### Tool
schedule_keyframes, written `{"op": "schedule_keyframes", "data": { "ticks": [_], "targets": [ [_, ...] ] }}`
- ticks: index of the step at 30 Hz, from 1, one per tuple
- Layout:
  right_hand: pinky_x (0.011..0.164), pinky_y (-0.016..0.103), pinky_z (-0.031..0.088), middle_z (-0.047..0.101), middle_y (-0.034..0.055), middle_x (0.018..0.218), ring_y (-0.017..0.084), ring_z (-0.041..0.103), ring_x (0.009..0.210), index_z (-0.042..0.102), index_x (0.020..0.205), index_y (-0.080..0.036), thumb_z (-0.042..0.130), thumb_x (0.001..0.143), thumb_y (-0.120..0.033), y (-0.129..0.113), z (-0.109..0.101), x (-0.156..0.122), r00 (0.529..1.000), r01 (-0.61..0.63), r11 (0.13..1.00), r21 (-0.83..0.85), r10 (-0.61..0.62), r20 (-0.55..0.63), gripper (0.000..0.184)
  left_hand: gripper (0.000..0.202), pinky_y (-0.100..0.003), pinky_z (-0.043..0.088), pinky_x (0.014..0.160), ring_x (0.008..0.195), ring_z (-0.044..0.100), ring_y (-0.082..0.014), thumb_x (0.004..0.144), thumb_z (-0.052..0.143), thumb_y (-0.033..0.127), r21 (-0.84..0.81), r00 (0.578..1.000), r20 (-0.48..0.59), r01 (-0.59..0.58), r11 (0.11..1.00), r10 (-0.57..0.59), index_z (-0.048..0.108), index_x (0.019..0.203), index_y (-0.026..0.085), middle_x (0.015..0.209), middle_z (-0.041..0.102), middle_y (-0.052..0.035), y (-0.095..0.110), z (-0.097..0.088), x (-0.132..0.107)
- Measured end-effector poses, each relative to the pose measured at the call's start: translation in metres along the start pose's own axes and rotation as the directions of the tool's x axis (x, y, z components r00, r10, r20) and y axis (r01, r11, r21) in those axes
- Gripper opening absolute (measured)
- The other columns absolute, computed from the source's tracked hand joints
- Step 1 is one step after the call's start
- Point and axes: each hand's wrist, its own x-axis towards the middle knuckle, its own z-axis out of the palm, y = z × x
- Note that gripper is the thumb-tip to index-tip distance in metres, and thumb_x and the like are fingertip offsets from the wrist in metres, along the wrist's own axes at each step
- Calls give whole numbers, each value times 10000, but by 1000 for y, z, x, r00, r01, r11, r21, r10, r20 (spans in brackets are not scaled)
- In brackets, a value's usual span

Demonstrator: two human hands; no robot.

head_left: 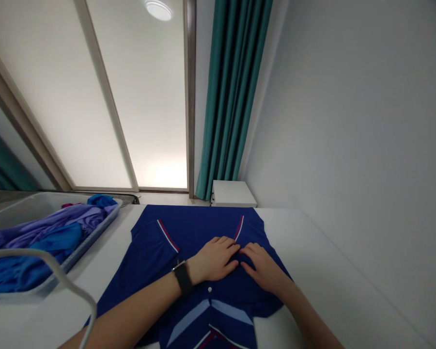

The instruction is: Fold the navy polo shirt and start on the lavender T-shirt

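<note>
A navy blue polo shirt (203,220) is spread on the white table (301,232), its collar towards me. Both short sleeves, trimmed in white and red, lie over the body of the shirt; light blue stripes and a white button show near the collar. My left hand (215,259), with a dark watch (182,277) on its wrist, rests on the middle of the shirt, fingers extended and thumb apart. Just right of it, my right hand (263,272) lies on the cloth by the right sleeve, its fingers stretched and the thumb apart. The two hands nearly touch.
At the left stands a pale plastic basket (113,216) with purple and blue clothes (63,230). A white cable (70,286) curves across the lower left. Beyond the table are a small white cabinet (234,194) and a green curtain (232,97); a wall (359,121) borders the right.
</note>
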Motion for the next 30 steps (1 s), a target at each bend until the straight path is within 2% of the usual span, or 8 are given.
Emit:
{"op": "schedule_keyframes", "data": {
  "ticks": [5,9,14,19,23,25,28,30],
  "targets": [
    [960,422,455,617,96,1166,247,546,1108,604,1155,-207,489,881,-170,11,-4,-23,998,-30,999,20,31,-53,299,478,-455,347,1102,1357,401,-270,953,451,402,-5,1000,-27,-9,1000,9,447,1393,218,1471,444,-116,2,32,12],
    [1064,441,409,589,108,1291,236,520,1223,578,1257,-209,416,941,-229,35,-3,-42,991,-84,996,-10,83,-106,356,525,-486,277,1148,1415,325,-271,968,428,418,11,999,-34,-28,1000,28,372,1455,229,1547,343,-120,-2,46,7],
    [1141,444,334,404,102,1512,213,369,1390,404,1456,-189,285,995,-286,62,14,-70,984,-155,979,-135,140,-110,486,526,-469,266,1160,1418,326,-262,988,387,442,38,999,-18,-40,998,40,361,1468,231,1556,331,-113,-3,45,4],
    [1174,470,259,310,79,1559,210,264,1440,289,1519,-200,242,1014,-350,55,33,-86,982,-172,956,-237,147,-121,529,529,-461,254,1166,1425,314,-256,989,391,441,48,998,-1,-58,997,58,336,1481,255,1570,308,-92,-6,39,-1],
    [1169,488,262,308,70,1559,219,274,1437,282,1522,-216,257,1011,-372,47,35,-88,979,-187,953,-240,159,-131,535,530,-465,254,1165,1426,313,-257,987,394,444,42,997,15,-72,996,72,334,1481,263,1566,314,-97,-7,36,-6],
    [1166,494,270,330,62,1552,224,297,1428,323,1507,-240,275,1007,-382,48,32,-86,977,-193,956,-219,167,-130,522,531,-468,251,1165,1429,305,-259,986,391,446,40,997,24,-75,996,75,336,1481,261,1567,312,-98,-8,35,-8],
    [1159,463,304,364,66,1537,218,335,1410,397,1472,-240,276,1007,-381,53,27,-80,971,-208,965,-159,185,-149,501,540,-478,240,1167,1435,289,-266,982,396,447,51,996,47,-76,996,74,334,1482,253,1574,294,-100,-6,33,-8],
    [1152,431,330,355,76,1542,208,334,1410,378,1482,-219,272,1009,-368,56,25,-75,972,-194,973,-123,173,-162,507,547,-486,230,1168,1433,293,-272,977,405,451,57,996,62,-71,996,68,343,1478,242,1572,297,-108,-4,32,-5]
  ]
}}
